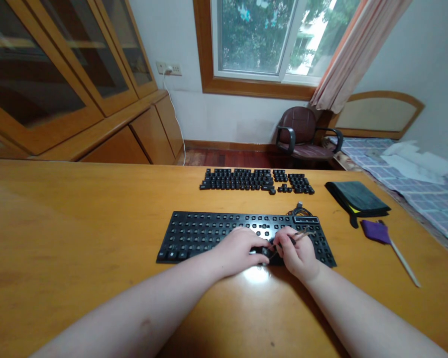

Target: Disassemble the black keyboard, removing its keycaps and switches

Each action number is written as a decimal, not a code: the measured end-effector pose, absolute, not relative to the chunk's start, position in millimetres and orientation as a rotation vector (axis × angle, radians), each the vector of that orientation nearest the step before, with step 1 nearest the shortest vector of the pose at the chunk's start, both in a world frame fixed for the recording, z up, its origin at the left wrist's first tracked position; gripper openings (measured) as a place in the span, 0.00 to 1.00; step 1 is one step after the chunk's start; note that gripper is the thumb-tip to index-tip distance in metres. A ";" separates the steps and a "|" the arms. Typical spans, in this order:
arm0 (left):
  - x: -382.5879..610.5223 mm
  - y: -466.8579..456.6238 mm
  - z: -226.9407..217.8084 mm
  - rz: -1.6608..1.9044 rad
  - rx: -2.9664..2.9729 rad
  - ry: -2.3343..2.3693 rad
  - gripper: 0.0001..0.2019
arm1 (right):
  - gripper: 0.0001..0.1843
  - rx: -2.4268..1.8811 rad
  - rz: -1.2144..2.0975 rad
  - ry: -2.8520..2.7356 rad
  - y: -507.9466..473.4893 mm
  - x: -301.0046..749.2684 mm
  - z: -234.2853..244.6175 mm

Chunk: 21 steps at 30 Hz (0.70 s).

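A black keyboard point(209, 229) with most of its keycaps off lies before me on the desk. A few caps point(172, 255) stay on its bottom row at the left. My left hand point(239, 250) rests over the lower middle, thumb and index finger on either side of a black keycap point(265, 251). In my right hand point(295, 254) is a wire keycap puller point(303, 233), gripped in closed fingers over the right part of the keyboard. Its wire tips reach down toward that keycap; their exact contact is hard to see.
Loose black keycaps point(235, 180) lie in rows beyond the keyboard. A coiled cable point(300, 211) sits behind its right end. To the right are a dark folded cloth or pouch point(358, 195) and a purple-headed brush point(376, 231) with a white handle. The desk's far edge borders the caps.
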<state>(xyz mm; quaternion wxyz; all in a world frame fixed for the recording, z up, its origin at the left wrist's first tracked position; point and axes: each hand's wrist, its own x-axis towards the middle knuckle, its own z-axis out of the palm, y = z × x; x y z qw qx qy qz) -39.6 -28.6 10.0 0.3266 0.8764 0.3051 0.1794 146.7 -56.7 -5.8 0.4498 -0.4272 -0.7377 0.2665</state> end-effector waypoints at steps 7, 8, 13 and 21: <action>-40.0 -26.1 6.9 0.526 2.108 0.961 0.17 | 0.16 -1.097 0.677 -1.528 -49.4 150.0 -9.8; -40.0 -26.4 7.2 0.536 2.072 0.997 0.17 | 0.17 -1.095 0.609 -1.508 -48.0 150.9 -8.0; -39.8 -27.1 9.1 0.571 1.930 1.089 0.17 | 0.12 -1.016 0.335 -1.702 -43.5 157.7 6.1; -41.6 -24.7 5.2 0.718 1.656 0.984 0.16 | 0.17 -0.867 0.485 -2.281 -40.2 162.4 14.0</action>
